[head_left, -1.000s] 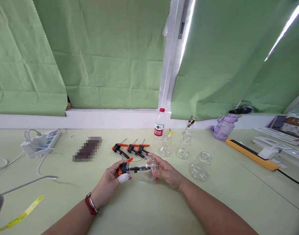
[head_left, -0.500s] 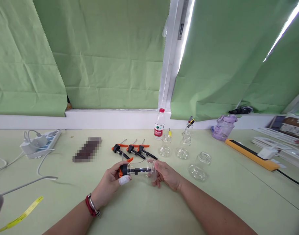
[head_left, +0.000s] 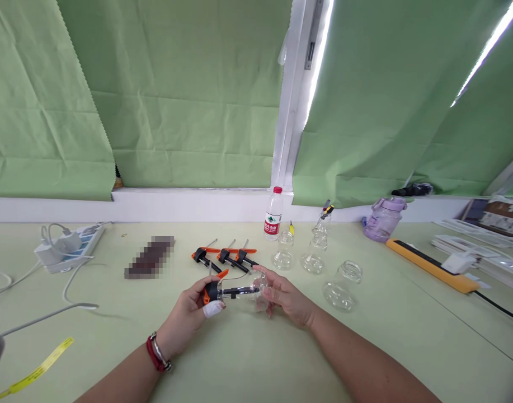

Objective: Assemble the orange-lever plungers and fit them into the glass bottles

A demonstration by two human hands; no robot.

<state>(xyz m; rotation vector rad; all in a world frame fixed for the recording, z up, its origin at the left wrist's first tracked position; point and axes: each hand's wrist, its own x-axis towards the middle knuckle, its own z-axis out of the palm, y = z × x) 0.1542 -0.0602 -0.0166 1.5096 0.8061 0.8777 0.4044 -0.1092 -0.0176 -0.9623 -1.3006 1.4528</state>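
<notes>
Level above the table, a clear glass bottle [head_left: 243, 303] lies on its side between my hands. Its neck meets a black-and-orange dispenser top [head_left: 212, 291], whose dark tube [head_left: 241, 291] reaches inside the glass. My left hand [head_left: 192, 307], with white tape around the thumb, grips this top. The rounded bottom of the bottle is in the grasp of my right hand [head_left: 287, 296], fingers behind and thumb in front. Just beyond rest three similar dispenser tops [head_left: 226, 256] with orange levers. Whether the held top is fully seated cannot be made out.
To the right stand several empty glass bottles [head_left: 312, 261], one tilted-looking and nearer [head_left: 340, 294]. Behind are a red-capped water bottle [head_left: 273, 215], screwdrivers [head_left: 326, 211] and a purple jug [head_left: 384, 219]. Power strips [head_left: 432, 266] with cables flank both sides; a blurred dark item [head_left: 150, 257] lies left.
My right hand has shifted its hold around the bottle's base, its fingers now higher behind the glass and its thumb lower in front. My left hand has stayed in place on the top.
</notes>
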